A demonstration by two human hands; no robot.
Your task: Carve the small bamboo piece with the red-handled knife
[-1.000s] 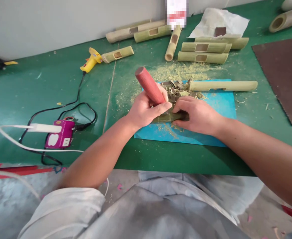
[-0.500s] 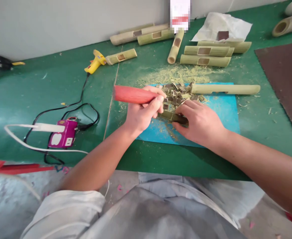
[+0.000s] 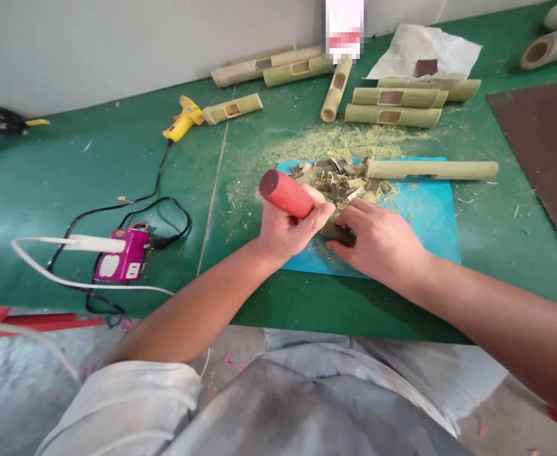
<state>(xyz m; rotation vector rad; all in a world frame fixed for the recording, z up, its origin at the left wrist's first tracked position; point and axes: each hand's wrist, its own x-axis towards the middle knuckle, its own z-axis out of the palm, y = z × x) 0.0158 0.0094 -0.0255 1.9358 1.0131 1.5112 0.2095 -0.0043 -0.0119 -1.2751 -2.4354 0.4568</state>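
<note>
Red handle [image 3: 288, 193] swung up from level since the earlier frame; left hand [image 3: 285, 233] fingers wrapped round it. Right hand [image 3: 383, 246] fingers pinch short bamboo piece [image 3: 341, 233] on blue mat [image 3: 425, 209], near bench [image 3: 116, 164] front edge.

Red-handled tool [image 3: 286, 192]: working end hidden under left hand [image 3: 285, 233]. Bamboo piece [image 3: 342, 234] mostly covered by right hand [image 3: 385, 244]. Beyond them, label [image 3: 345, 28] blurred.

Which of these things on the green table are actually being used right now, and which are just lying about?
In use: left hand gripping red-handled tool; right hand holding short bamboo piece over blue mat.
Lying about: yellow glue gun; purple power strip; cut bamboo tubes; brown sheet.
</note>
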